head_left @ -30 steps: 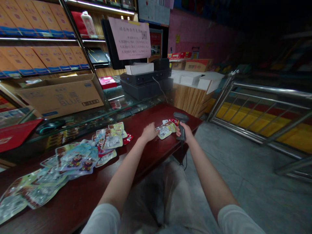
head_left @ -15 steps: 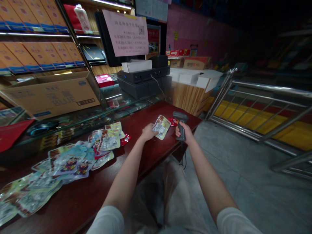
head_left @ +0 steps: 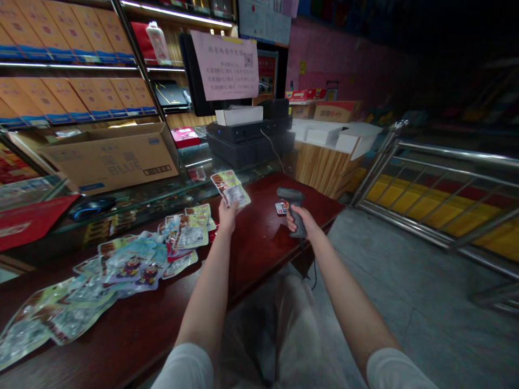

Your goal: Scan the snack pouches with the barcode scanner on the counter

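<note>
Pinched in my left hand (head_left: pixel 227 214) is a snack pouch (head_left: pixel 231 188) with green, brown and silver print, raised above the table. My right hand (head_left: pixel 302 222) is wrapped round the handle of a dark grey barcode scanner (head_left: pixel 292 202), its head pointing left and its cable hanging past the table edge. Beside the scanner a small packet (head_left: pixel 281 208) lies on the dark red table (head_left: pixel 259 254), partly hidden by my right hand. To the left, several more snack pouches (head_left: pixel 133 265) lie in an overlapping pile, some with a cartoon figure.
A glass counter behind the table carries a cardboard box (head_left: pixel 113 159), a computer mouse (head_left: pixel 92 208) and a black cash drawer (head_left: pixel 247 145). A monitor with a taped paper notice (head_left: pixel 227 67) stands behind. On the right is a metal railing (head_left: pixel 446 183).
My left hand has moved left and up with the pouch, away from the scanner. The scanner has shifted slightly left in my right hand. The camera view has turned a little left.
</note>
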